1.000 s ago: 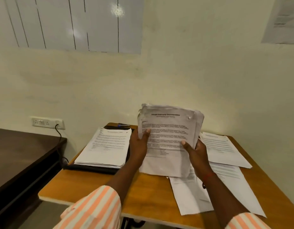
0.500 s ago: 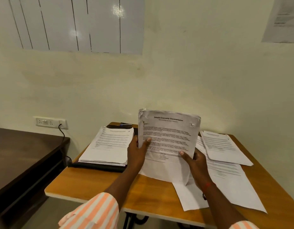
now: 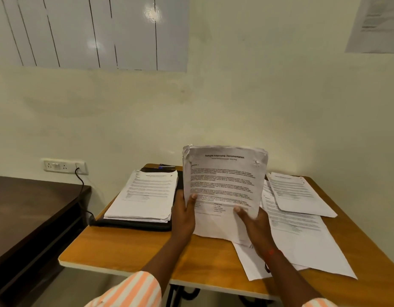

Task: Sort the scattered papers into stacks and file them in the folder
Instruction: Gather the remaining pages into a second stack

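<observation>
I hold a bundle of printed papers [image 3: 225, 185] upright over the middle of the wooden table [image 3: 129, 249], its lower edge resting on the tabletop. My left hand [image 3: 184, 214] grips the bundle's left edge with the thumb on the front page. My right hand [image 3: 256, 227] grips the lower right part, thumb on the front. A neat paper stack [image 3: 145, 193] lies on the open black folder [image 3: 134, 224] at the left. Loose sheets [image 3: 300, 235] lie spread on the right, with another sheet [image 3: 295, 193] on top at the back.
A dark wooden desk [image 3: 30, 213] stands to the left, below table height. A wall socket [image 3: 63, 166] with a black cable hangs behind it. A blue pen [image 3: 166, 166] lies at the table's back edge. The wall is close behind the table.
The bundle has dropped lower, until its bottom edge meets the table, and its pages look more squared. Both hands kept their hold.
</observation>
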`<state>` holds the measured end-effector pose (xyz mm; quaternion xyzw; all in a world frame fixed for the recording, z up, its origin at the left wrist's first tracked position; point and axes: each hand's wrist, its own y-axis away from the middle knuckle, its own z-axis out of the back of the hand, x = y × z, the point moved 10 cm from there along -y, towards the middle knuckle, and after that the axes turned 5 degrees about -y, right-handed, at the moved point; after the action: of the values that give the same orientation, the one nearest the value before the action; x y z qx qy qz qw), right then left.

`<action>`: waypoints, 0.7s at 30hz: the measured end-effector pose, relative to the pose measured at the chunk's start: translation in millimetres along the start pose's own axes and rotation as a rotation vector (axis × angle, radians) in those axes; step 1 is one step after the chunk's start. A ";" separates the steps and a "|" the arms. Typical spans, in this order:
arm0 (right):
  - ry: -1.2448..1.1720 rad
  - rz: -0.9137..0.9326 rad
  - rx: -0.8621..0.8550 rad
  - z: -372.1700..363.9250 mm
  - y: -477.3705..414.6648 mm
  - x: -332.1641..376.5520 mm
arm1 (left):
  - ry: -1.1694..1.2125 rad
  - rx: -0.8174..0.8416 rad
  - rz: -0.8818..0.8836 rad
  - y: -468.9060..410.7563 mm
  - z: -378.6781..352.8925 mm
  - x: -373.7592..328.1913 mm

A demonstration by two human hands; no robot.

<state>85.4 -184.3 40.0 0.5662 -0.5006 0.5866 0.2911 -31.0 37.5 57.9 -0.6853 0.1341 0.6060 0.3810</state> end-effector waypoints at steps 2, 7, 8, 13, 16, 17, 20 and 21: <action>0.011 -0.020 0.028 -3.3 1.1 -4.2 | 0.042 0.027 0.048 6.5 -4.4 7.3; 0.020 -0.026 0.024 -4.6 3.5 -7.9 | 0.086 0.041 0.076 14.2 -8.0 15.2; 0.032 -0.028 0.040 -5.8 1.9 -10.3 | 0.081 0.055 0.086 13.7 -9.1 19.7; 0.087 -0.048 0.043 -0.2 5.6 -25.8 | -0.087 0.091 0.064 23.9 -11.3 38.0; 0.133 -0.060 0.049 -0.9 2.5 -27.7 | -0.131 0.087 0.077 22.2 -9.7 45.5; 0.146 -0.068 0.050 -1.7 4.6 -30.2 | -0.130 0.090 0.092 25.5 -8.9 46.9; 0.141 -0.062 0.059 -3.0 4.9 -30.9 | -0.124 0.102 0.125 27.7 -11.0 46.7; 0.129 -0.069 0.063 -3.4 4.5 -28.3 | -0.116 0.103 0.144 26.0 -11.0 47.2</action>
<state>85.4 -176.3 12.3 0.5531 -0.4423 0.6269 0.3245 -28.9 25.6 4.2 -0.6172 0.1917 0.6627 0.3784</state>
